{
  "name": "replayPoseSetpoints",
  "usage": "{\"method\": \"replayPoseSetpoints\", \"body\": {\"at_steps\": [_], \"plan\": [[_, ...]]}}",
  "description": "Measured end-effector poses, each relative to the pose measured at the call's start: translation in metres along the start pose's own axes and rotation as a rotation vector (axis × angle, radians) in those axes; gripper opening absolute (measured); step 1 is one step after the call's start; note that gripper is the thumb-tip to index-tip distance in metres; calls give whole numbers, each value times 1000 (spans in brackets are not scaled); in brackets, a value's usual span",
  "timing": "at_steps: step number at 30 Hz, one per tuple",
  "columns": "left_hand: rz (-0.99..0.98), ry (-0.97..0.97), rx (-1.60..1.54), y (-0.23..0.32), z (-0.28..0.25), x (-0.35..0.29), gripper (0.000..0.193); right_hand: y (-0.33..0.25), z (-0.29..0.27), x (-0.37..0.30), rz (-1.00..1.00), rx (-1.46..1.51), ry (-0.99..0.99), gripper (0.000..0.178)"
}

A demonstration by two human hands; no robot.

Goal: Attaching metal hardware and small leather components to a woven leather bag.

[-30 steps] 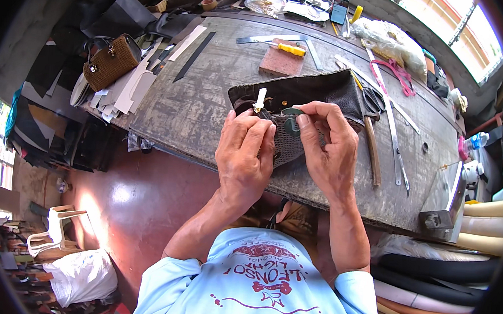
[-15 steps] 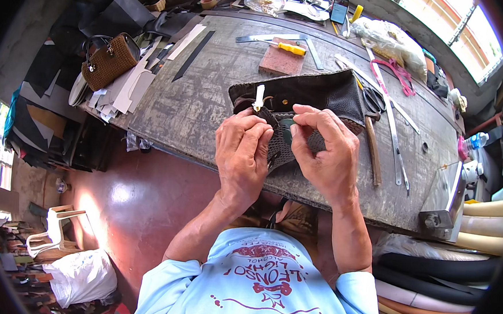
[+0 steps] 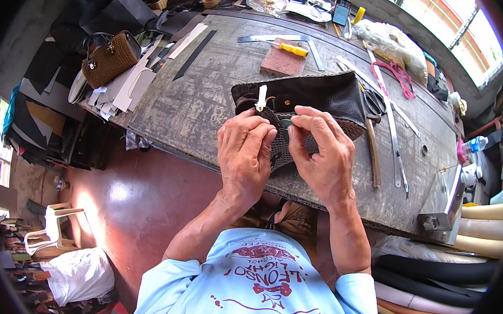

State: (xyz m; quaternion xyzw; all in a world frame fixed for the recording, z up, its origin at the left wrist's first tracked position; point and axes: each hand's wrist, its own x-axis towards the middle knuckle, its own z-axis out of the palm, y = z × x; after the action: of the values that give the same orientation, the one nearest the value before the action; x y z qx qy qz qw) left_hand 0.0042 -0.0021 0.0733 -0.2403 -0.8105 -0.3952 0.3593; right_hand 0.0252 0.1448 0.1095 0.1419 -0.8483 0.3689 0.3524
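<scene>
A dark brown leather bag [image 3: 318,95] with a woven-textured side lies near the front edge of the worktable. My left hand [image 3: 243,148] is closed on the bag's near left part, at a dark strap or handle. Just above those fingers a white-wrapped piece [image 3: 261,97] with a gold-coloured end stands up. My right hand [image 3: 323,155] pinches with thumb and forefinger at a small dark green piece [image 3: 287,123], mostly hidden by the fingers, against the woven side. A small gold-coloured stud [image 3: 287,103] shows on the leather beyond my hands.
Beyond the bag, a yellow-handled tool [image 3: 292,49] rests on a reddish block [image 3: 283,64]. To the right are a hammer's wooden handle [image 3: 373,153], scissors [image 3: 374,102] and metal rulers [image 3: 395,145]. A brown woven handbag [image 3: 111,61] sits at the left among scraps.
My right hand has shifted slightly left, and less of the green piece shows between its fingers. My left hand keeps its hold on the bag.
</scene>
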Motion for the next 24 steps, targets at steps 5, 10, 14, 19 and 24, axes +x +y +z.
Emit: {"method": "replayPoseSetpoints", "body": {"at_steps": [5, 10, 14, 19, 24], "plan": [[-13, -2, 24, 3, -2, 2, 9, 1, 1, -1, -10, -13, -6, 19], [-17, -20, 37, 3, -2, 2, 7, 0, 1, 0, -19, -5, -10, 20], [19, -61, 17, 0, -6, -1, 12, 0, 0, 1, 21, 54, 22, 20], [84, -94, 15, 1, -9, 0, 23, 5, 0, -1, 108, 184, 98, 21], [76, -51, -7, -4, -3, -1, 28, 5, 4, -2, 200, 292, 129, 18]]}}
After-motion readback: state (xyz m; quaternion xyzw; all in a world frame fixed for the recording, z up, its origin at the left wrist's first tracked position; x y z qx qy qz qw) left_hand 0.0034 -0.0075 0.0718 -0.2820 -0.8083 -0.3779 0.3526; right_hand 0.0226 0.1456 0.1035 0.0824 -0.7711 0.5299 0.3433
